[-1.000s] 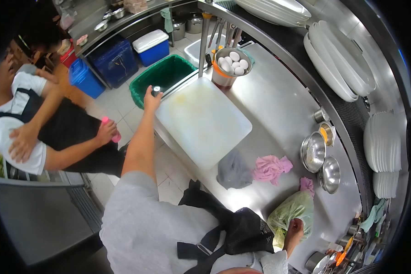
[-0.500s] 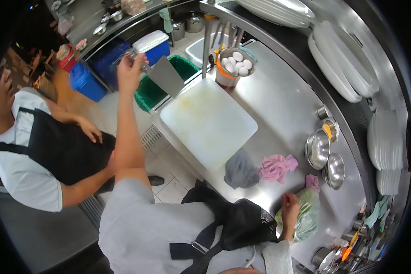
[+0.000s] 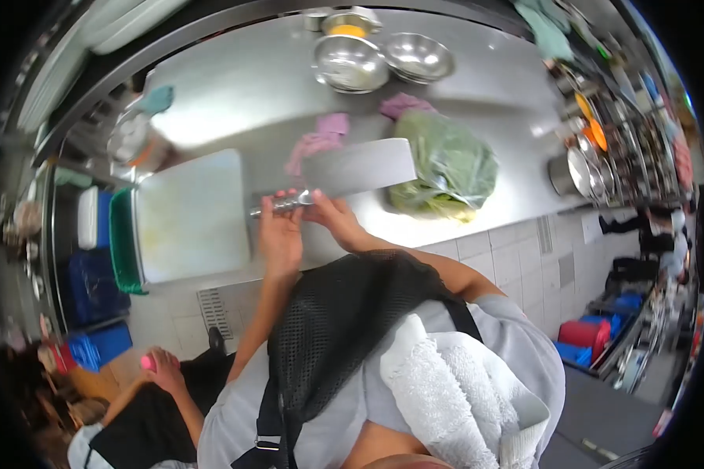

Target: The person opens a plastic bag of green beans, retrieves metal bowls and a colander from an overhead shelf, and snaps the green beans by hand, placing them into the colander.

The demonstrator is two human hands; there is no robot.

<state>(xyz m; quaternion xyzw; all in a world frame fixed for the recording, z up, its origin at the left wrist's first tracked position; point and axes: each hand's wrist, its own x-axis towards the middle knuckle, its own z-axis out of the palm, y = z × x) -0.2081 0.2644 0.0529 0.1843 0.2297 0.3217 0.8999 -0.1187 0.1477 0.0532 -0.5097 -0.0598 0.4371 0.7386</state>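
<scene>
Towel and apron: a white towel (image 3: 446,399) is draping over the person's shoulder, and a black apron (image 3: 328,328) is covering the chest.
Forearms: the left forearm (image 3: 256,324) is extending forward with a nearly straight wrist; the right forearm (image 3: 446,270) is slanting inward across the front of the body.
Left hand (image 3: 280,234): its fingers are wrapping around the cleaver's metal handle (image 3: 287,203), their tips showing on the far side.
Right hand (image 3: 338,223): its fingers are meeting the cleaver where handle joins blade; I am not able to make out whether they are gripping it.
Cleaver (image 3: 360,166): it is hanging above the table (image 3: 493,86), its broad face showing, its blade pointing right and its end overlapping the bag in view.
Cutting board (image 3: 192,219): it is lying left of the handle.
Bag of greens (image 3: 446,164): it is sitting right of the blade.
Pink cloth (image 3: 332,125): it is lying partly behind the blade.
Metal bowls (image 3: 352,66): they are standing farther back.
</scene>
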